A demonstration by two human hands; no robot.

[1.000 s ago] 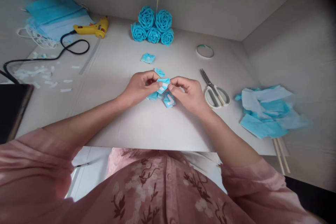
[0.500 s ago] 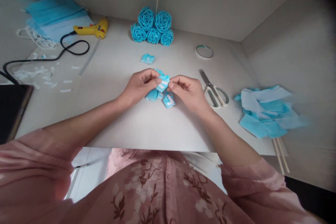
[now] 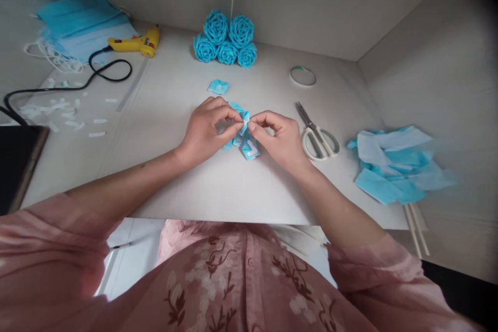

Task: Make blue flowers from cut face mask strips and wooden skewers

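Observation:
Between my hands is a small folded blue fabric piece (image 3: 246, 115) with a bit of white strip on it. My left hand (image 3: 206, 122) is closed in a pinch at the piece's left edge, thumb and forefinger tips meeting by the white strip. From the other side my right hand (image 3: 282, 137) pinches the same piece, its fingertips almost touching the left ones. Just below lie more blue pieces, partly hidden by my hands; one blue piece (image 3: 249, 149) carries white tape strips. Another blue piece (image 3: 218, 87) lies farther back on the table.
Scissors (image 3: 319, 140) and a tape roll (image 3: 302, 77) lie to the right, beyond them cut blue fabric (image 3: 389, 187) and wooden sticks (image 3: 413, 231). Rolled blue flowers (image 3: 227, 53) stand behind. At left are a yellow glue gun (image 3: 146, 42), face masks (image 3: 80, 15) and white scraps (image 3: 68, 114).
My left fingertips have shifted right along the blue piece, closer to my right fingers. The piece has turned, so its white strips show less. My right hand is nearly where it was.

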